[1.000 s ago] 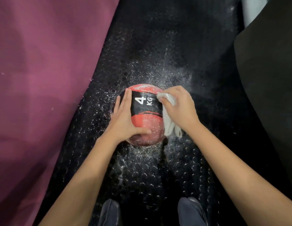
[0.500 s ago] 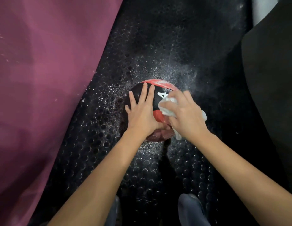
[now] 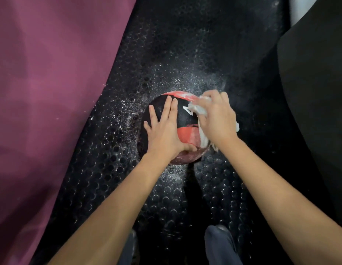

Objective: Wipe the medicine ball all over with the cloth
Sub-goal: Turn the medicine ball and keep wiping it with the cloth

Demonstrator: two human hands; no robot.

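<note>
Probably heavy and prone to rolling, the medicine ball [image 3: 182, 119] needs your flat left hand [image 3: 163, 131] steadying while your right hand [image 3: 217, 119] grips the cloth [image 3: 199, 109].

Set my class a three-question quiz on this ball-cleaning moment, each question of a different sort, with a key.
1. True or false: the left hand lies flat, fingers straight, on the round red-and-black rubber medicine ball.
2. Which hand grips the crumpled white cloth? A left, B right, C both.
3. Fill in: the ball sits on a black ___ floor mat dusted with white specks.

Key
1. True.
2. B, the right hand.
3. Studded.
</note>
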